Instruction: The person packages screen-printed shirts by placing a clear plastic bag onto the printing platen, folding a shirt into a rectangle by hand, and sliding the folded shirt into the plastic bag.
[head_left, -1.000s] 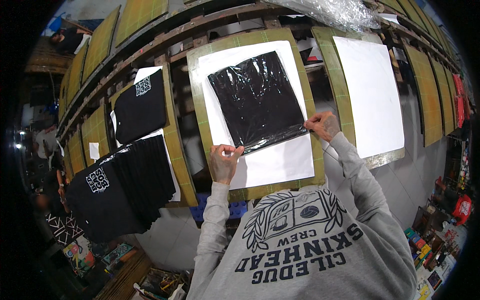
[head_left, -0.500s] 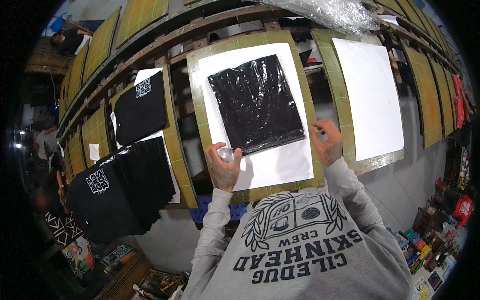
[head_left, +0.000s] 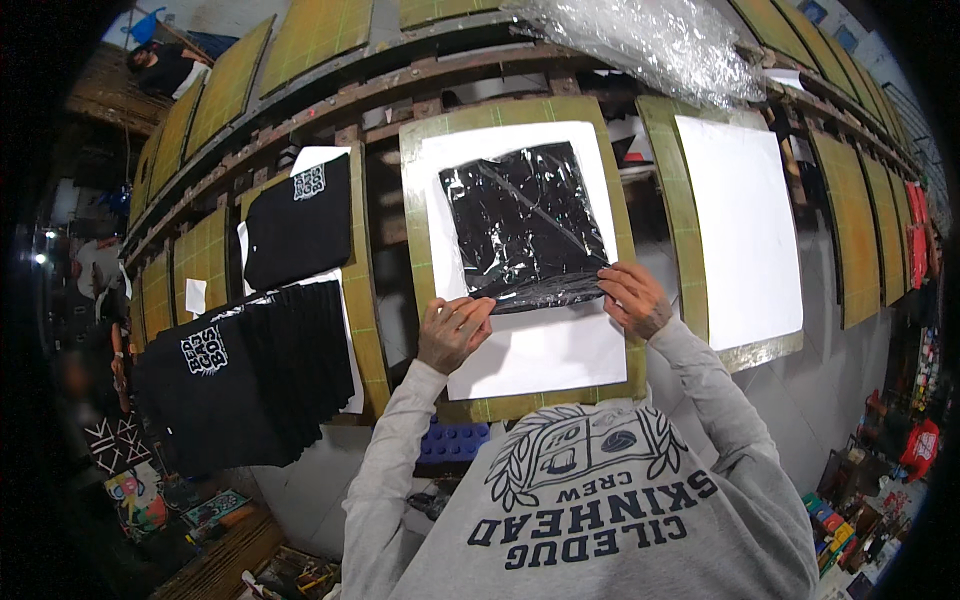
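Both hands had come to the package's near edge since half a second earlier, when the right one stood off to its side with fingers parted; the whole scene also sat a little lower in the frame. Near the middle of the frame, the black package (head_left: 520, 220), wrapped in glossy clear film, lay slightly tilted on a white sheet (head_left: 540, 355), which covered most of an olive board (head_left: 418, 190). At the package's lower left corner the left hand (head_left: 452, 332) pinched the film edge, its fingers bent inward. Opposite it, at the lower right corner, the right hand (head_left: 638, 302) was closed on the same edge, fingers over the top; its thumb could not be made out. Between them the film was bunched into a wrinkled band, and a pale line slanted across the package's upper part.

Right of centre, another white sheet (head_left: 745, 240) rested on a second board (head_left: 674, 200). Crumpled clear plastic (head_left: 650, 45) spread across the upper middle. On the left of the frame, a folded black garment (head_left: 300, 235) with a pale print lay above a fanned stack of black garments (head_left: 200, 410). Below the centre stood a blue studded block (head_left: 450, 443), beside the grey sweatshirt (head_left: 740, 540) of the person working.
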